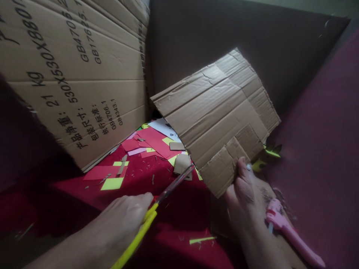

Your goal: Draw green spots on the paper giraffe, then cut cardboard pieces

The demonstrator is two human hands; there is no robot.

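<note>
Cardboard sheet [215,104], creased and rough-edged

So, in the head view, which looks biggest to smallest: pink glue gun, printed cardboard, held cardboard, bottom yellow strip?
1. Printed cardboard
2. Held cardboard
3. Pink glue gun
4. Bottom yellow strip

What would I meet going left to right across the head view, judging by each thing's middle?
Large printed cardboard, left hand, scissors, held cardboard piece, right hand, pink glue gun.
</note>
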